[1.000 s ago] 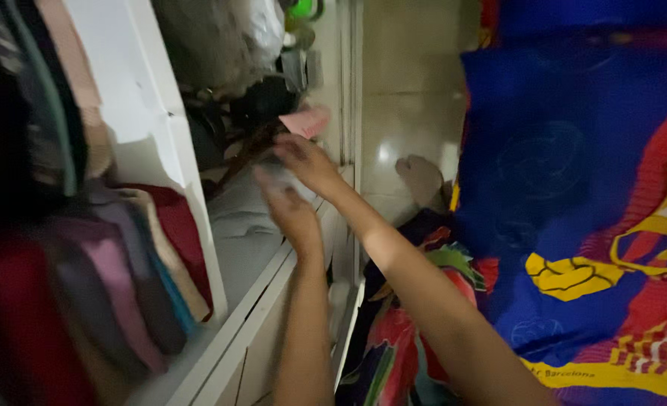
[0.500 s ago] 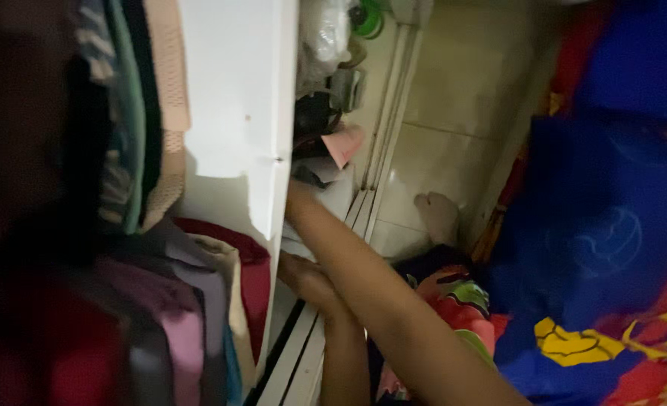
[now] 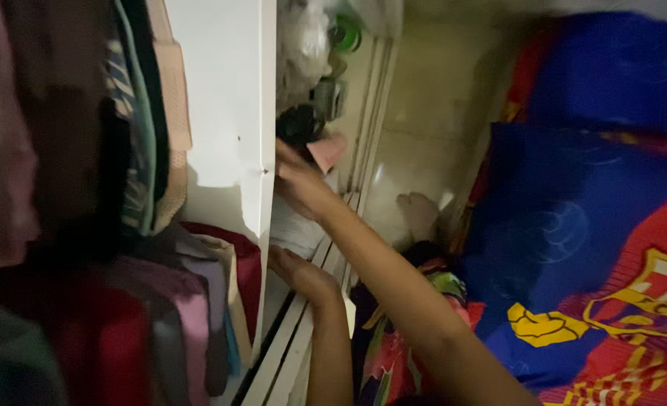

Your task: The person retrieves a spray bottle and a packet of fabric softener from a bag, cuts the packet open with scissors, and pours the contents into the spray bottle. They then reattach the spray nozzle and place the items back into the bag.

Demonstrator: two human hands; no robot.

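Right hand (image 3: 297,183), fingers apart, reaches past the white wooden wardrobe partition (image 3: 232,113) toward a white folded cloth (image 3: 296,225), seemingly to grasp it. Left hand (image 3: 299,272), fingers together and empty, rests flat on the white sliding-door track (image 3: 292,346), apparently for support.

White divider panel (image 3: 232,113) stands upright, front edge facing out, small dark mark at mid-height. Right hand (image 3: 297,183) touches that edge. Pale folded cloth (image 3: 296,225) lies flat on the shelf just behind the panel, left hand (image 3: 297,272) beside it.
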